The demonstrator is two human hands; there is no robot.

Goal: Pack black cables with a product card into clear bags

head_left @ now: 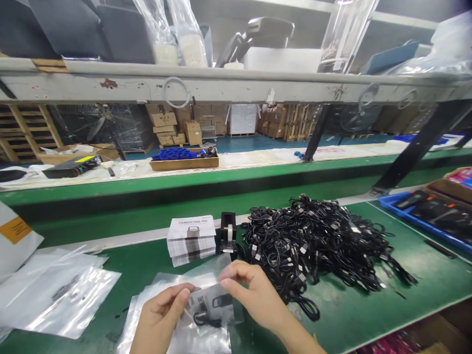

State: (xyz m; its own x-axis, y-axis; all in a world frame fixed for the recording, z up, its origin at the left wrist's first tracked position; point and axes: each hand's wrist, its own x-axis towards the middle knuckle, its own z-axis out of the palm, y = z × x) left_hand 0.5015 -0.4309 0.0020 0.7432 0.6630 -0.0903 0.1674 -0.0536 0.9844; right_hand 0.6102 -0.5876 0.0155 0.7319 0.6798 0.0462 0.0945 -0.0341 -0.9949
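Observation:
Both my hands pinch a small clear plastic bag (208, 307) low in the middle of the view. Inside it I see a printed card and a coiled black cable. My left hand (160, 317) grips the bag's left edge with closed fingers. My right hand (254, 295) pinches its top right edge. Under the bag lies a stack of more clear bags (147, 319). Just behind stand a pile of white printed booklets (191, 240) and a black tape dispenser (228, 237).
A big heap of black cables (317, 246) lies right of my hands on the green bench (368, 314). Clear bags (55, 295) lie at the left. A blue tray (427, 216) holds dark parts at the far right. A wooden tray with blue parts (184, 160) sits on the far conveyor.

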